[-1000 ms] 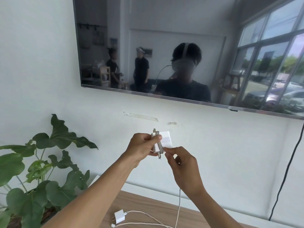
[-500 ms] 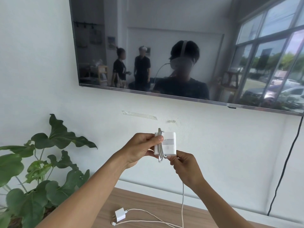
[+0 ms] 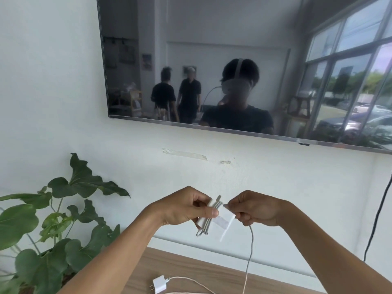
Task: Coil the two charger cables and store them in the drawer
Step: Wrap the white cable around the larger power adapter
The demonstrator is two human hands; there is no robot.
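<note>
I hold a white square power adapter (image 3: pixel 223 221) in front of the wall, with several turns of its white cable wound around it. My left hand (image 3: pixel 186 206) grips the adapter on its left side. My right hand (image 3: pixel 254 211) pinches the cable (image 3: pixel 250 251) at the adapter's right edge; the loose length hangs down to the wooden top. A second, small white charger plug (image 3: pixel 159 284) lies on the wood below, its thin cable (image 3: pixel 191 282) trailing to the right. No drawer is in view.
A wooden cabinet top (image 3: pixel 186 266) runs along the bottom. A leafy green plant (image 3: pixel 53 225) stands at the left. A wall-mounted dark screen (image 3: pixel 233 66) hangs above. A black cord (image 3: pixel 379 217) drops down the wall at the right.
The adapter has tilted and dropped lower. My right hand has swung from beneath it up to its right side, carrying the cable around it. The view tipped slightly.
</note>
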